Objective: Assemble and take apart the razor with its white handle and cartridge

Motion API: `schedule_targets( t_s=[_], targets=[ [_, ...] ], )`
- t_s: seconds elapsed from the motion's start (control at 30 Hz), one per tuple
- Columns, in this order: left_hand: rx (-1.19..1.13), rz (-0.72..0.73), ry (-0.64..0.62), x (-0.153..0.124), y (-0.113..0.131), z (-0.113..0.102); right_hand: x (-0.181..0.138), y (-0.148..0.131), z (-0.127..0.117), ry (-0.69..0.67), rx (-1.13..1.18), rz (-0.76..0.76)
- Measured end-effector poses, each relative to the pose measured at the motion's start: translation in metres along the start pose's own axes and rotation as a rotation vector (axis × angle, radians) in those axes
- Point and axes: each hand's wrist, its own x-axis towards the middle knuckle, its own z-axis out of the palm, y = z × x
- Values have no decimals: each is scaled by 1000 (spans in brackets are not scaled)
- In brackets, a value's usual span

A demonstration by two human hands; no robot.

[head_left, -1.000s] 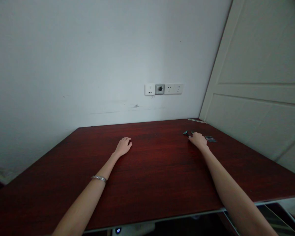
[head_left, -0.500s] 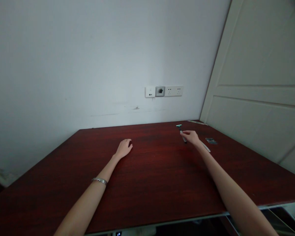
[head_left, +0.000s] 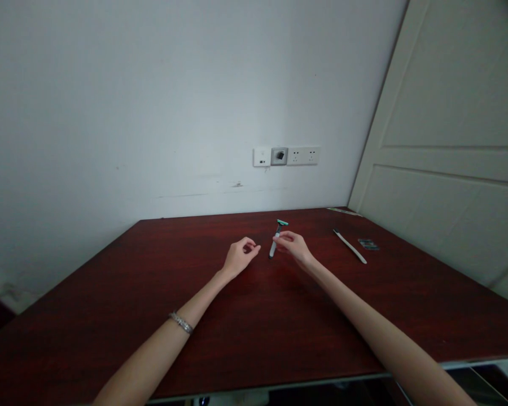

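Observation:
A razor (head_left: 273, 249) with a white handle and a green-edged head stands tilted over the dark red table, head up. The thumb and fingers of my right hand (head_left: 295, 246) pinch it by the handle. Just left of the razor, my left hand (head_left: 238, 257) holds nothing; its fingers are curled, with a gap between thumb and fingertips. It is apart from the razor. A silver bracelet (head_left: 180, 322) circles my left wrist.
On the right of the table (head_left: 254, 332) lie a slim white stick-like piece (head_left: 350, 247) with a dark tip and a small flat clear pack (head_left: 368, 244). A thin strip (head_left: 344, 211) lies in the back corner. Wall sockets (head_left: 303, 155) sit above, and a pale door panel (head_left: 449, 169) flanks the right.
My right hand has carried the razor left and nearer, uncovering the slim white piece. My left hand has moved right toward the razor, its thumb and fingers lifted and curled.

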Motion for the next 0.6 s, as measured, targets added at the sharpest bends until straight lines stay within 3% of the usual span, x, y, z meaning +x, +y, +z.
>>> schedule_targets(
  t_s=[0.23, 0.6],
  targets=[
    [185, 67, -41, -13, 18, 9, -11, 7, 18, -36, 66, -2],
    [399, 77, -90, -11, 28, 5, -14, 19, 30, -91, 46, -26]
  ],
)
